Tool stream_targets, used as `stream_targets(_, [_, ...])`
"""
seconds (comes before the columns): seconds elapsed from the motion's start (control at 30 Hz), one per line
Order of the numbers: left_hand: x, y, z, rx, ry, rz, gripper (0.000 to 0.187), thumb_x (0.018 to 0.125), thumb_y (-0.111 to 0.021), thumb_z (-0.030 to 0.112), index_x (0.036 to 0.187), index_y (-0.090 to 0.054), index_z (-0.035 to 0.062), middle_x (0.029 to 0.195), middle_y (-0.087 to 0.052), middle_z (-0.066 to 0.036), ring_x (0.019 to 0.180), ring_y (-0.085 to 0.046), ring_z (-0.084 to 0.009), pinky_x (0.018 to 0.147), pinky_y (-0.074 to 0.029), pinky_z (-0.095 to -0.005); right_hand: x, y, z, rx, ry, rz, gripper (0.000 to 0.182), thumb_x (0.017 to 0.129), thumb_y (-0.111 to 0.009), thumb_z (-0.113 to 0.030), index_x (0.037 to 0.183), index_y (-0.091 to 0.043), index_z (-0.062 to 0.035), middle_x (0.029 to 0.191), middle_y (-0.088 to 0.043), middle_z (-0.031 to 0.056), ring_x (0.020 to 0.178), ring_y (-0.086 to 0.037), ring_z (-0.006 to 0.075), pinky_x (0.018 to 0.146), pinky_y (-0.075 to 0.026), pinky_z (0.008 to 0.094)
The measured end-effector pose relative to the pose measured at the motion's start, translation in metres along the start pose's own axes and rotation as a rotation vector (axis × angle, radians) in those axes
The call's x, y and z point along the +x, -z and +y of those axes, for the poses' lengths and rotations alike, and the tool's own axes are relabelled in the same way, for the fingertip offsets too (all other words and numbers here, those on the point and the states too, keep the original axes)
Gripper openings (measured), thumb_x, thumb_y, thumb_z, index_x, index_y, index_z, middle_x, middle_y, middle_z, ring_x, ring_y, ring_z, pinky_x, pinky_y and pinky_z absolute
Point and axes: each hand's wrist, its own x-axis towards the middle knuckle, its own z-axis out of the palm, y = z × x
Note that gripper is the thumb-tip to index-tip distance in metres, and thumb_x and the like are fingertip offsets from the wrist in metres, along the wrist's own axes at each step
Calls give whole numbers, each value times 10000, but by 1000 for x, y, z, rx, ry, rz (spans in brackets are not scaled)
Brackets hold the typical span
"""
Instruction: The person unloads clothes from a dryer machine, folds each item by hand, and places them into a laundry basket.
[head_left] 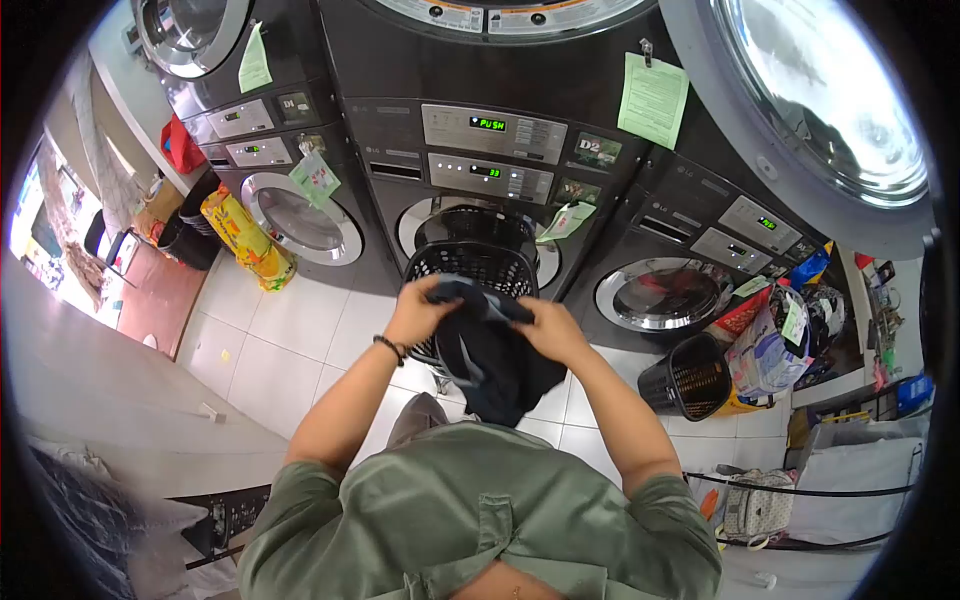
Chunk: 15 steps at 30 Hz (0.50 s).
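Observation:
A dark garment [495, 355], black with grey-blue parts near its top edge, hangs between my two hands. My left hand [418, 312] grips its upper left edge, fingers closed on the cloth. At the upper right edge, my right hand [550, 328] pinches the fabric. The cloth droops in folds toward my body and overlaps a black laundry basket [475, 258] in this view. That basket has perforated walls and stands in front of the middle machine; its lower part is hidden behind the garment.
Stacked dark machines line the wall, the middle panel [492, 128] reading "PUSH". A round door [790, 110] hangs open at upper right. Another black basket [688, 378] and stuffed bags [770, 345] stand right on the tiled floor [275, 325]. A yellow bag [245, 240] stands left.

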Motion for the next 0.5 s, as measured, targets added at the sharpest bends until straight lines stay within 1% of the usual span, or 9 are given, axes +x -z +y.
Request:
stream_targets(0.13, [36, 25, -2, 6, -138, 139, 302, 750, -683, -34, 1044, -645, 24, 1024, -662, -90, 957, -619, -177, 874, -473, -297, 38, -4, -17, -1, 168, 367, 330, 770, -622, -95, 1099, -622, -113, 987, -640, 130, 925, -597, 357, 777, -491, 411])
stream_targets(0.17, [41, 32, -11, 63, -201, 129, 358, 720, -695, -23, 1068, -635, 38, 1102, -633, -117, 1037, -598, -230, 914, -454, -327, 46, -9, -16, -5, 236, 460, 335, 766, -612, -75, 1098, -621, -118, 993, -637, 122, 921, -599, 353, 778, -489, 419])
stream_targets(0.3, [43, 57, -46, 255, -469, 32, 403, 702, -718, 79, 1091, -615, 46, 1157, -600, -132, 1108, -553, -296, 954, -419, -368, 71, -33, -4, -71, 278, 389, 374, 704, -565, -7, 1055, -639, -113, 981, -636, 104, 929, -603, 324, 779, -491, 409])
stream_targets(0.33, [39, 59, -72, 220, -337, 7, 379, 716, -709, 125, 1080, -629, 57, 1164, -595, -139, 1119, -542, -315, 965, -408, -384, 78, -43, 6, -152, 256, 324, 357, 718, -565, -21, 1051, -646, -124, 983, -639, 101, 931, -605, 316, 774, -491, 404])
stream_targets(0.37, [34, 63, -106, 323, -333, -45, 389, 718, -713, 171, 1089, -640, 76, 1191, -581, -156, 1124, -536, -338, 962, -415, -395, 83, -51, 13, -154, 178, 189, 371, 734, -565, -36, 1083, -637, -141, 1009, -640, 89, 945, -607, 306, 782, -482, 419])
stream_targets(0.4, [27, 70, -141, 588, -247, -137, 433, 696, -741, 248, 1090, -649, 92, 1207, -568, -179, 1130, -526, -360, 967, -417, -413, 92, -58, 21, -311, 87, -11, 373, 769, -596, -107, 1137, -620, -165, 1089, -636, 68, 1014, -598, 275, 826, -456, 431])
stream_targets(0.43, [16, 74, -149, 814, -53, -240, 535, 665, -762, 324, 1140, -631, 116, 1239, -545, -200, 1148, -511, -372, 984, -410, -423, 103, -55, 19, -359, 116, -66, 382, 775, -610, -138, 1156, -612, -168, 1108, -632, 65, 1034, -592, 267, 837, -454, 427])
stream_targets(0.47, [17, 85, -136, 819, 238, -489, 636, 641, -776, 402, 1196, -603, 145, 1274, -519, -215, 1170, -496, -378, 1000, -401, -430, 114, -49, 12, -408, 144, -122, 395, 781, -624, -169, 1176, -604, -170, 1127, -627, 62, 1054, -586, 259, 847, -451, 422])
stream_targets(0.5, [11, 92, -191, 686, 218, -474, 674, 640, -783, 423, 1227, -582, 159, 1269, -525, -202, 1169, -495, -370, 1003, -402, -421, 125, -43, 3, -458, 169, -181, 411, 787, -638, -199, 1195, -596, -172, 1146, -623, 59, 1074, -579, 251, 857, -448, 418])
